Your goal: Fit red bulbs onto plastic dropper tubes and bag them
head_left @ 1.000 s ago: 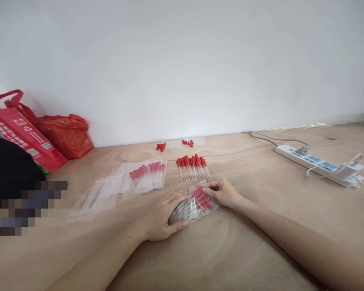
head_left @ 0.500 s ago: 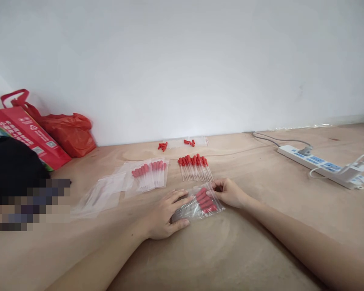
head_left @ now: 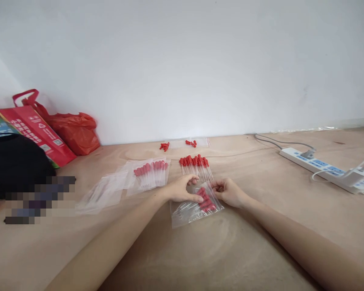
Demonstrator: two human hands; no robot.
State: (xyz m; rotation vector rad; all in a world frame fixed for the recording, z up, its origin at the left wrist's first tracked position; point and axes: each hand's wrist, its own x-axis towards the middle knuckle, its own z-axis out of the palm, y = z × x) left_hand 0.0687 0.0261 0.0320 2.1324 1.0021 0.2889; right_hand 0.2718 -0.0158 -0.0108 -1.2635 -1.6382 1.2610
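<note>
A clear zip bag (head_left: 185, 215) with several red-capped droppers (head_left: 206, 201) in it lies flat on the table before me. My right hand (head_left: 226, 192) pinches the bag's upper right edge. Over the bag's upper part, my left hand (head_left: 186, 189) is spread, thumb near the red caps and fingers curving above. Just beyond the hands, a row of loose red-capped droppers (head_left: 194, 161) lies side by side. To the left are filled bags of droppers (head_left: 144, 173) and, nearer, flat clear bags (head_left: 104, 192).
Loose red caps (head_left: 164, 146) and another clear bag (head_left: 204, 142) lie near the wall. A white power strip (head_left: 311, 163) with cords is at the right. Red bags (head_left: 75, 131) and a black item (head_left: 18, 163) stand at the left.
My left hand has lifted from the bag's left end and moved up and right towards the red caps, uncovering that end. My right hand stays at the bag's edge. The view has shifted slightly.
</note>
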